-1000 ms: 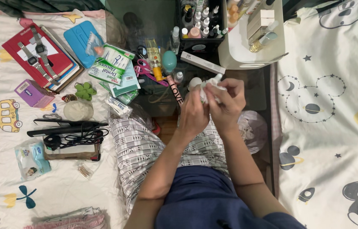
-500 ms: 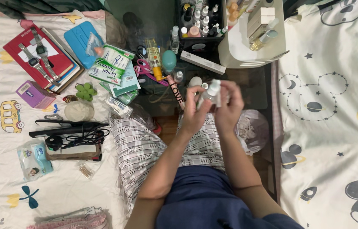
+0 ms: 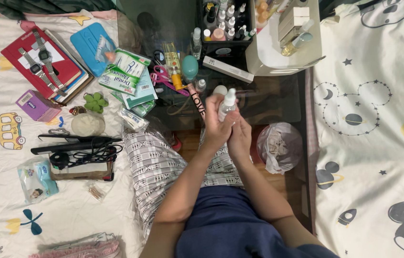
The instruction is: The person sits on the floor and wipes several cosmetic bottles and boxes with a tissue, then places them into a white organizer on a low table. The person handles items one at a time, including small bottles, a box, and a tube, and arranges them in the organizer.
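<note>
Both your hands are up over the dark table: your left hand (image 3: 216,125) is wrapped around a small white spray bottle (image 3: 227,104), held upright, and your right hand (image 3: 240,136) cups in beside it, touching. Scissors (image 3: 160,76) and a teal egg-shaped sponge (image 3: 190,68) crowd just beyond, with a bagged bin (image 3: 278,145) at your right.

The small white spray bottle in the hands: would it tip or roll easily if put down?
The small white spray bottle looks tall and narrow, so it probably tips easily when upright. It appears round, so on its side it may roll. The left hand alone wraps it, suggesting it is light.
</note>
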